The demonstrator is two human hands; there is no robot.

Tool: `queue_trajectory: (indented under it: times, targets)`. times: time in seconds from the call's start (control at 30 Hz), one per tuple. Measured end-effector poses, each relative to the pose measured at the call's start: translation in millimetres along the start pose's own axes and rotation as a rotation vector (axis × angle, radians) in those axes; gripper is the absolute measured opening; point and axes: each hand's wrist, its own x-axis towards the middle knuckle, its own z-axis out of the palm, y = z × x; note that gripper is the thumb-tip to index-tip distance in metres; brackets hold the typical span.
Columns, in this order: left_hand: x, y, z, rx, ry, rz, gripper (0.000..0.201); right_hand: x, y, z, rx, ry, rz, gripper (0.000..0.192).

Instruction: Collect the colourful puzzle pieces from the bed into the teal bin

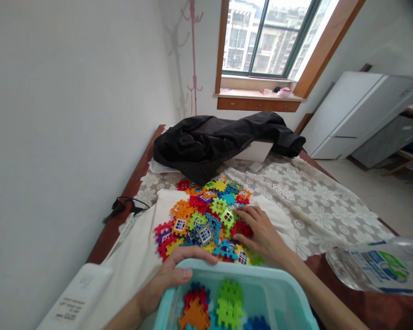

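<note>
A pile of colourful plastic interlocking blocks (206, 213) lies on a white cloth (141, 243) on the table. My right hand (259, 233) rests on the pile's right side, fingers closing around a red block (241, 228). My left hand (168, 279) grips the far rim of a light blue plastic bin (282, 284) at the bottom of the view. Inside the bin lie several blocks, among them a green one (230, 302), an orange one (194, 316) and a red one (196, 295).
A black jacket (220, 140) is heaped on a white box at the table's far end. A lace tablecloth (316, 211) covers the right side. A clear plastic bottle (378, 270) lies at right, a white remote (79, 293) at lower left, a black cable (125, 206) at left.
</note>
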Motion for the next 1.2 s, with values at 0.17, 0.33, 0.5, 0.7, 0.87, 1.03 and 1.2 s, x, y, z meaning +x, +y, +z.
queue_trajectory:
  times: [0.17, 0.33, 0.5, 0.7, 0.87, 1.03, 1.2]
  targets:
    - [0, 1, -1.9, 0.013, -0.034, 0.032, 0.038, -2, -1, 2, 0.148, -0.024, -0.053, 0.042]
    - [-1, 1, -2.0, 0.001, -0.050, 0.038, 0.039, -3, 2, 4, 0.312, -0.025, -0.041, 0.028]
    - [-1, 1, -2.2, -0.006, -0.034, 0.017, 0.040, -6, -5, 3, 0.443, -0.065, 0.103, 0.028]
    - [-2, 0, 0.6, -0.036, -0.025, -0.005, 0.040, -3, -6, -7, 0.545, -0.029, 0.077, 0.020]
    - [1, -11, -2.3, -0.047, -0.037, 0.050, 0.042, -4, 1, -19, 0.816, 0.296, 0.276, 0.034]
    - [2, -17, -2.9, -0.068, 0.003, 0.062, 0.041, -29, -22, -49, 0.997, 0.195, 0.034, 0.044]
    - [0, -7, -1.3, -0.027, -0.023, 0.015, 0.041, -35, -37, -66, 0.998, -0.234, -0.223, 0.052]
